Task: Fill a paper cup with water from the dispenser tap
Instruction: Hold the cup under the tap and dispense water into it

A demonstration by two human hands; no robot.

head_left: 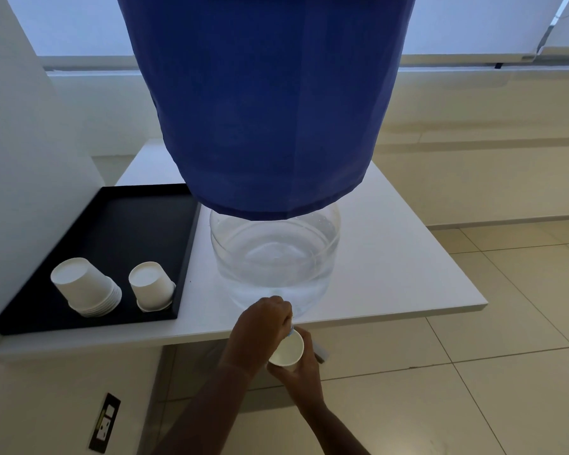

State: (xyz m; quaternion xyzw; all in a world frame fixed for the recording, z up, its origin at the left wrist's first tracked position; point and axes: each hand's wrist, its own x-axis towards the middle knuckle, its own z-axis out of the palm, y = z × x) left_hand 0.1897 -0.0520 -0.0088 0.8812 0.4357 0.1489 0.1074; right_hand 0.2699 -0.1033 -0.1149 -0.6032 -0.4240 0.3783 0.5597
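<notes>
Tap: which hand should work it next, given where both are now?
Left. The left hand is already closed over the tap at the dispenser's base; the right hand holds the paper cup beneath it.

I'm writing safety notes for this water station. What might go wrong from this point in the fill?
1. The paper cup is held off the table edge, over the tiled floor; overfilling would likely wet the tiles.
2. The left hand covers the tap, so the stream is hard to see and may miss the rim.
3. The right hand grips thin paper; squeezing could buckle it.
</notes>
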